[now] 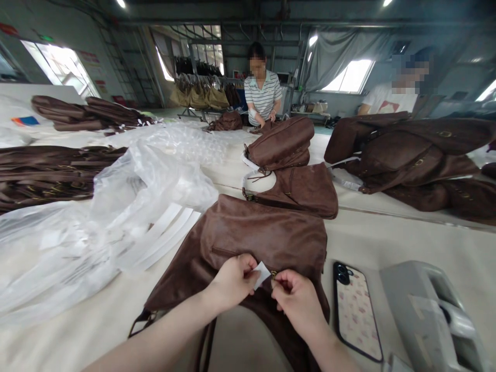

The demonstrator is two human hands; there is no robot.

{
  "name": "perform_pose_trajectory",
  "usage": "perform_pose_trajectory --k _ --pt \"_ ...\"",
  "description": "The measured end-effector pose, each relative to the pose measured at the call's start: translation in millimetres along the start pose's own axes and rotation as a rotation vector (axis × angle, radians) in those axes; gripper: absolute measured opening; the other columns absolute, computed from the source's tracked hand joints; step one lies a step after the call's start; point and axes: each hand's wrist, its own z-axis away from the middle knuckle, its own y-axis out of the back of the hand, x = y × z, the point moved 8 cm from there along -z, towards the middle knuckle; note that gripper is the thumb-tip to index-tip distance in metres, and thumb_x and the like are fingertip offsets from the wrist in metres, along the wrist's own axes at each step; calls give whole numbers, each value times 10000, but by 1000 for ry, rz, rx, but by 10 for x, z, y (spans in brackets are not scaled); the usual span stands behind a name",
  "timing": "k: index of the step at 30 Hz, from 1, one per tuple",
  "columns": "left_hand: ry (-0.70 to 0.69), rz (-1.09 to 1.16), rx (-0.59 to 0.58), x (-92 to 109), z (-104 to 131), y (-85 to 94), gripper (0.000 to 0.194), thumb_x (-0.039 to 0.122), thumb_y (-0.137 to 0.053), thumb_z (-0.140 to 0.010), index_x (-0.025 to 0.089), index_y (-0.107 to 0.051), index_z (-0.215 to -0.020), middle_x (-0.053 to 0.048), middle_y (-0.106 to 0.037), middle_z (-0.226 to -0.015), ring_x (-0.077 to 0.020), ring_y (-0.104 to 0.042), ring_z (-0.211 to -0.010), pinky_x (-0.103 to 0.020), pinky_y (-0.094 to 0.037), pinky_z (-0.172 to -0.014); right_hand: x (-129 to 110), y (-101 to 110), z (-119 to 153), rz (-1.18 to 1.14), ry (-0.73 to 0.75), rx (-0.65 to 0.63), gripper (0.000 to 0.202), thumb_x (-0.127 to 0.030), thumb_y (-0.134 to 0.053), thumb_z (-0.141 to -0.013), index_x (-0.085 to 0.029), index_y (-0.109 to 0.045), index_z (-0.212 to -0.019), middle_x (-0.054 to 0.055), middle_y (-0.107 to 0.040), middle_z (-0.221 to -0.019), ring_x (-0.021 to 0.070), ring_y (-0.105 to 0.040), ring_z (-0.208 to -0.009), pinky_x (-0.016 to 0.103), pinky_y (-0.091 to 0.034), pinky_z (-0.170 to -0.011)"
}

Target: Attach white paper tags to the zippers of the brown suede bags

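Note:
A large dark brown leather bag lies flat on the table in front of me. Over its middle, my left hand pinches a small white piece of paper or film between thumb and fingers. Just to the right, my right hand has its thumb and forefinger closed on a small brass-coloured zipper pull of the bag. The two hands are close together, with the white piece between them.
A phone in a patterned case and a grey tape dispenser lie at the right. Clear plastic bags and white strips cover the left. More brown bags lie beyond. Two people stand across the table.

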Motion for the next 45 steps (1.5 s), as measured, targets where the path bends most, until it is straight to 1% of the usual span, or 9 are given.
perform_pose_trajectory --k 3,6,10,13,22,30,35,41,45 --pt "-125 -39 17 85 36 -62 120 247 -481 -805 179 -568 -759 16 -617 -669 -118 -580 -603 -194 -403 -552 2 -11 4 -26 -13 4 147 -295 -523 -743 -187 -608 -691 -2 -629 -563 125 -552 -424 216 -416 -431" --pt "-210 -212 85 201 110 -58 155 219 -469 -819 185 -568 -703 18 -599 -659 -110 -546 -617 -196 -354 -559 23 -13 7 -26 -19 0 124 -268 -523 -729 -183 -613 -712 -1 -643 -574 126 -570 -430 209 -424 -428" --pt "-194 -418 166 287 212 -12 169 224 -466 -831 192 -531 -679 23 -569 -613 -100 -489 -542 -221 -271 -516 47 -27 27 -45 -50 -17 121 -258 -530 -715 -179 -621 -730 0 -651 -576 125 -575 -435 194 -402 -401" --pt "-182 -477 165 302 235 -3 149 216 -463 -826 197 -525 -691 18 -573 -622 -105 -495 -545 -232 -257 -521 10 -50 42 -50 -48 -3 104 -251 -538 -705 -181 -615 -701 -4 -637 -556 124 -564 -433 200 -406 -412" --pt "-169 -531 89 213 112 106 127 175 -476 -772 196 -509 -651 27 -554 -609 -106 -489 -564 -218 -268 -535 -214 -95 15 42 175 70 106 -221 -526 -716 -198 -593 -637 -21 -596 -523 120 -536 -462 211 -401 -473" --pt "-200 -458 113 261 179 52 153 184 -461 -807 193 -564 -695 12 -608 -661 -110 -515 -590 -215 -296 -551 -210 -88 37 12 174 39 99 -200 -519 -720 -192 -600 -663 -14 -612 -550 123 -550 -461 216 -416 -479" --pt "-216 -422 109 265 199 22 163 166 -455 -805 199 -593 -726 11 -630 -689 -114 -532 -607 -211 -310 -563 -183 -133 37 -59 124 -47 210 -340 -499 -819 -184 -609 -730 11 -645 -592 136 -577 -454 228 -440 -460" --pt "-182 -529 137 256 189 222 135 162 -470 -779 202 -586 -721 14 -603 -653 -119 -521 -586 -222 -290 -554 -108 -136 41 -34 62 -72 223 -327 -461 -835 -183 -620 -775 9 -655 -594 140 -598 -466 232 -464 -474" --pt "-162 -555 77 230 178 253 146 121 -487 -720 214 -599 -712 19 -616 -654 -124 -531 -589 -222 -288 -553 -58 -147 29 -3 18 -87 209 -287 -454 -819 -180 -634 -817 3 -659 -587 141 -607 -461 228 -463 -466"
